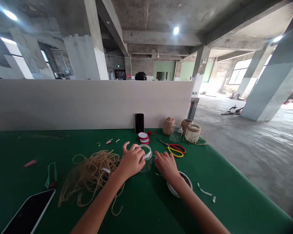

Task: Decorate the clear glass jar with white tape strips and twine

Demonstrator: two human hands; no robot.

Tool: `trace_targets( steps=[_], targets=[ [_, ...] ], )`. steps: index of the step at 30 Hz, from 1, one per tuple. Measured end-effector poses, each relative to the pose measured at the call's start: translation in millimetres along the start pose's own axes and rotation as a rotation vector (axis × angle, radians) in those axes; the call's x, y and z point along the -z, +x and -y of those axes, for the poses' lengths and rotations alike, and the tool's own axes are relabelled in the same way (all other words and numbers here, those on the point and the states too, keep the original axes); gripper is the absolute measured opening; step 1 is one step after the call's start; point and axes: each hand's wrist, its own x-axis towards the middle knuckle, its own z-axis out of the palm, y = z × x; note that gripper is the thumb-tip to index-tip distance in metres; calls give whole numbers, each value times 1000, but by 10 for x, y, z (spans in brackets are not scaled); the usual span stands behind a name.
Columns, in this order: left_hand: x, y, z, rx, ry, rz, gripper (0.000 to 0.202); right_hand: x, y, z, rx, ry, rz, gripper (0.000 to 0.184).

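Observation:
A clear glass jar (146,165) stands upright on the green table, a whitish band around its neck. My left hand (133,159) is at the jar's left side, fingers bent against the glass and thumb raised. On the other side, my right hand (165,163) is closed with its fingertips down, close to the jar. A thin whitish sliver shows by those fingertips; what they pinch is hidden. Partly under my right forearm lies a white ring-shaped roll (169,188), probably tape. A loose heap of jute twine (95,170) lies left of my left hand.
Scissors (177,150) with red and yellow handles lie behind my right hand. Red-and-white rolls (144,138) and an upright phone (139,123) stand farther back. Several jars, some twine-wrapped (168,126), are at back right. A tablet-like device (29,214) lies front left; a white partition (92,104) borders the table.

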Motion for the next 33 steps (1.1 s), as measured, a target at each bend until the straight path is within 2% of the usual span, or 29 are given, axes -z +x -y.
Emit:
trace_targets(
  steps=[3, 6, 9, 11, 16, 18, 23, 33],
  targets=[
    [4, -10, 6, -3, -12, -1, 16, 139, 37, 56, 47, 64, -92, 32],
    [1, 1, 11, 2, -41, 29, 16, 236, 117, 95, 211, 202, -172, 29],
    [-4, 11, 37, -4, -63, 48, 18, 282, 185, 100, 325, 258, -142, 18],
    [-4, 3, 68, -2, -45, 19, 16, 307, 214, 98, 353, 273, -99, 13],
    [19, -97, 127, 88, 51, -123, 16, 362, 252, 156, 351, 267, -50, 13],
    [18, -153, 120, 130, 65, -167, 9, 357, 260, 200, 352, 261, -47, 15],
    [-39, -243, 47, 191, 41, -187, 12, 258, 250, 284, 310, 338, -68, 17],
    [-97, -231, -39, 263, 44, -251, 12, 150, 170, 379, 273, 352, -174, 19]
  ],
)
